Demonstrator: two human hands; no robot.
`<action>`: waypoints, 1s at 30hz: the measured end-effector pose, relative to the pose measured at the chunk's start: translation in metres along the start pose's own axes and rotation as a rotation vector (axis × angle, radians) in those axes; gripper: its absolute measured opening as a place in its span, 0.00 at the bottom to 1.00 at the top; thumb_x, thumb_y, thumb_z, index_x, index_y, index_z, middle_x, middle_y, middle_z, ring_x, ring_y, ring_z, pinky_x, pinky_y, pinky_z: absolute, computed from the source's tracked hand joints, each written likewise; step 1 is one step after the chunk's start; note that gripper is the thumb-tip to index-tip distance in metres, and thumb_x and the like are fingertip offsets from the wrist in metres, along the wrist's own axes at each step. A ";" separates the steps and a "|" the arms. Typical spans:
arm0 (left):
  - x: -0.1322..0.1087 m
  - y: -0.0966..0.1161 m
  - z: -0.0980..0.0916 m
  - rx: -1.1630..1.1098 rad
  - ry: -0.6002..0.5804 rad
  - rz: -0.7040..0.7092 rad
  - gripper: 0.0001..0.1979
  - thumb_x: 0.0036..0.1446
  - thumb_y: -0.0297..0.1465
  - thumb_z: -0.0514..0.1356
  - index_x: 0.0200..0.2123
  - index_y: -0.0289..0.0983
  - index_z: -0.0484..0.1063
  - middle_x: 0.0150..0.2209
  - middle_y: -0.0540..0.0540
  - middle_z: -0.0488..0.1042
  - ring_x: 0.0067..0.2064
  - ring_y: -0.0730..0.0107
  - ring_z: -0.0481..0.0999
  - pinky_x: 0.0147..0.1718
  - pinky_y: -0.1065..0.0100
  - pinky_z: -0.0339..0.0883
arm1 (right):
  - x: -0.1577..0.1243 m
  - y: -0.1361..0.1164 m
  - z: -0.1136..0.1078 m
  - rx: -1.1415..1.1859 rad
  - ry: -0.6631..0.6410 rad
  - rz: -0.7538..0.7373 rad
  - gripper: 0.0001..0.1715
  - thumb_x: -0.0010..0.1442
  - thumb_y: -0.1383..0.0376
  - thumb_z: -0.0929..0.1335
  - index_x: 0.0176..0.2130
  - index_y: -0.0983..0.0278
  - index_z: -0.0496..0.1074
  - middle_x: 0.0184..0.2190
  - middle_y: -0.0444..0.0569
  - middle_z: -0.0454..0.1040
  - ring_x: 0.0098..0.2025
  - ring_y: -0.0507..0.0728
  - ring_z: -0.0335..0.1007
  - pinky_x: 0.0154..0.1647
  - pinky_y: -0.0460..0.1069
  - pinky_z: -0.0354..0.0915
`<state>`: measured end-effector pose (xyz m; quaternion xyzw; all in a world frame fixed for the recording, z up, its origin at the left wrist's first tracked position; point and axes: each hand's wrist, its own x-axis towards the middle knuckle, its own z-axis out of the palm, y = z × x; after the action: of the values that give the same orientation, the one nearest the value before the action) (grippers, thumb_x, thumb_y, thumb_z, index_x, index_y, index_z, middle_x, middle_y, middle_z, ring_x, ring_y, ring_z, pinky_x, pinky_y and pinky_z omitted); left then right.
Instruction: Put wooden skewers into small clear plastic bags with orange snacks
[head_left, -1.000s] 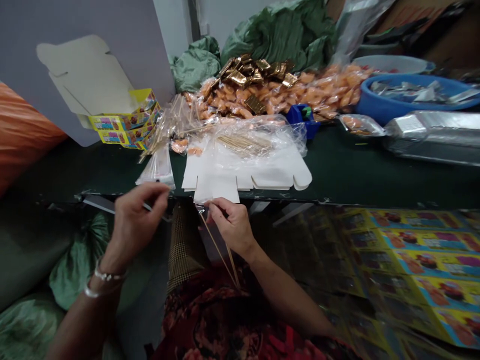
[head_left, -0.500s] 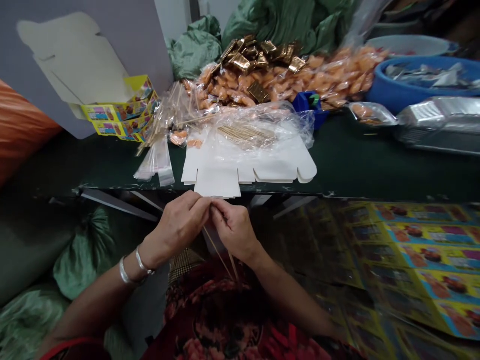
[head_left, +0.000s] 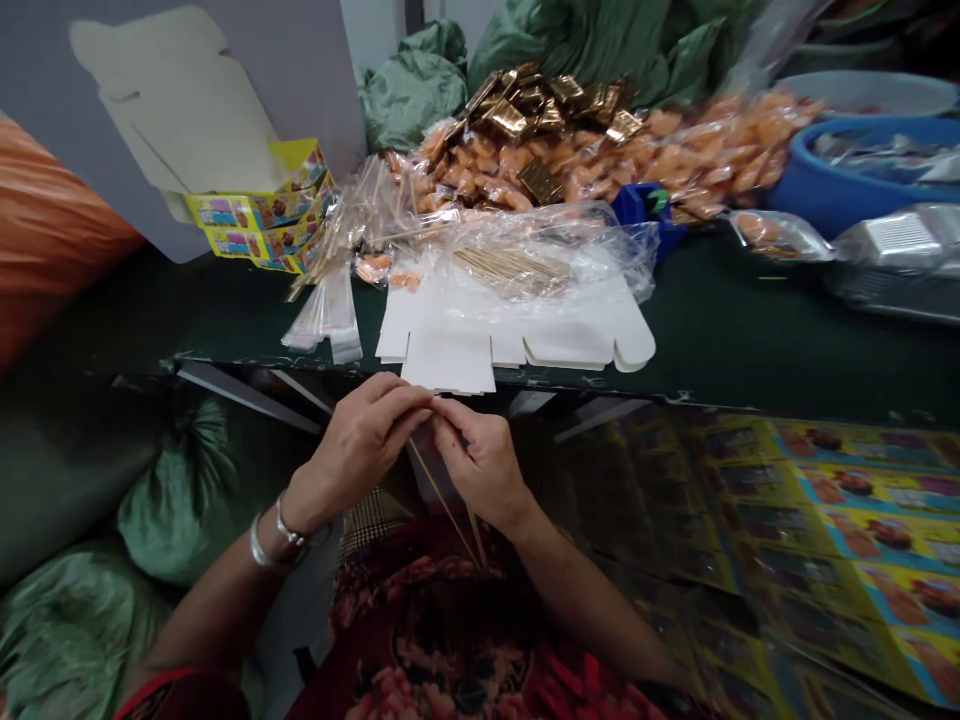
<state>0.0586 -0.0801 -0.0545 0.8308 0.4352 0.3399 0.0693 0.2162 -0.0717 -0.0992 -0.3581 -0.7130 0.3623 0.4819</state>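
My left hand [head_left: 367,440] and my right hand [head_left: 484,465] meet at the fingertips just in front of the table edge. Both are closed in a pinch. A thin wooden stick [head_left: 445,502] slants down from under my left fingers towards my lap. Below my right palm, more thin wooden sticks [head_left: 475,537] point down from the closed fingers. Whatever lies between the fingertips is hidden. Flat white cardboard box blanks [head_left: 450,350] lie just beyond the hands. On them is a clear plastic bag holding a bundle of wooden sticks [head_left: 517,272].
Small clear bags [head_left: 326,315] lie left of the cardboard, near yellow printed boxes [head_left: 262,225]. Orange wrapped pieces [head_left: 480,165] and gold packets [head_left: 541,182] are heaped behind. A blue basin [head_left: 802,185] stands right. Printed yellow sheets [head_left: 862,480] lie below at right.
The view has shifted slightly, so the table things appear a little farther right. The hands stay together with the sticks; the left fingers have shifted slightly over the right fingertips.
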 end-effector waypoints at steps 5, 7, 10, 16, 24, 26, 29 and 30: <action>-0.002 -0.006 0.007 0.077 -0.006 0.070 0.07 0.62 0.26 0.55 0.41 0.33 0.72 0.33 0.45 0.73 0.34 0.73 0.72 0.34 0.72 0.68 | -0.002 -0.001 -0.004 -0.032 -0.081 -0.028 0.15 0.62 0.72 0.59 0.42 0.66 0.73 0.24 0.44 0.73 0.24 0.51 0.69 0.28 0.44 0.64; -0.004 -0.007 0.006 0.132 -0.041 0.101 0.07 0.62 0.25 0.54 0.41 0.33 0.72 0.33 0.45 0.73 0.35 0.71 0.72 0.34 0.71 0.68 | -0.002 -0.002 -0.005 -0.086 -0.091 -0.025 0.15 0.62 0.72 0.59 0.40 0.67 0.73 0.24 0.46 0.74 0.25 0.51 0.69 0.28 0.45 0.63; -0.007 -0.006 0.009 0.196 -0.062 0.108 0.07 0.62 0.24 0.53 0.37 0.33 0.72 0.31 0.45 0.72 0.34 0.70 0.71 0.34 0.70 0.67 | -0.002 -0.003 -0.004 -0.120 -0.108 -0.003 0.14 0.61 0.72 0.59 0.38 0.68 0.73 0.25 0.47 0.74 0.26 0.52 0.69 0.28 0.45 0.63; 0.004 -0.012 0.016 0.249 0.137 0.010 0.07 0.59 0.23 0.54 0.32 0.34 0.72 0.27 0.48 0.72 0.30 0.73 0.70 0.31 0.72 0.65 | -0.003 -0.004 0.000 -0.065 -0.090 0.065 0.14 0.63 0.71 0.60 0.41 0.67 0.73 0.24 0.46 0.75 0.24 0.51 0.70 0.28 0.44 0.63; -0.109 -0.096 -0.031 0.013 0.086 -0.764 0.14 0.54 0.35 0.57 0.43 0.36 0.72 0.39 0.44 0.78 0.37 0.65 0.78 0.35 0.66 0.72 | -0.001 0.007 -0.006 0.056 0.051 0.216 0.09 0.63 0.66 0.63 0.36 0.66 0.72 0.21 0.42 0.73 0.19 0.48 0.65 0.24 0.42 0.62; -0.143 -0.093 -0.026 0.031 -0.136 -0.795 0.09 0.51 0.36 0.58 0.32 0.38 0.74 0.35 0.43 0.79 0.36 0.61 0.78 0.35 0.63 0.72 | 0.002 0.010 -0.004 0.026 0.044 0.212 0.10 0.62 0.65 0.63 0.32 0.66 0.71 0.20 0.43 0.72 0.19 0.48 0.65 0.23 0.42 0.62; -0.142 -0.051 -0.011 0.029 -0.110 -0.649 0.09 0.57 0.33 0.56 0.34 0.38 0.75 0.32 0.45 0.78 0.34 0.66 0.77 0.35 0.67 0.71 | 0.004 0.011 0.002 -0.059 0.050 0.167 0.10 0.62 0.65 0.63 0.33 0.65 0.72 0.21 0.44 0.73 0.21 0.50 0.68 0.24 0.43 0.63; -0.127 -0.033 -0.007 0.018 -0.031 -0.562 0.09 0.59 0.31 0.55 0.39 0.39 0.75 0.34 0.46 0.78 0.35 0.68 0.77 0.36 0.69 0.71 | 0.004 0.010 0.005 -0.083 0.062 0.140 0.10 0.62 0.66 0.63 0.36 0.66 0.73 0.23 0.46 0.75 0.23 0.50 0.69 0.26 0.44 0.65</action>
<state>-0.0177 -0.1587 -0.1269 0.6831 0.6505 0.2907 0.1602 0.2122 -0.0645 -0.1071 -0.4379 -0.6854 0.3540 0.4617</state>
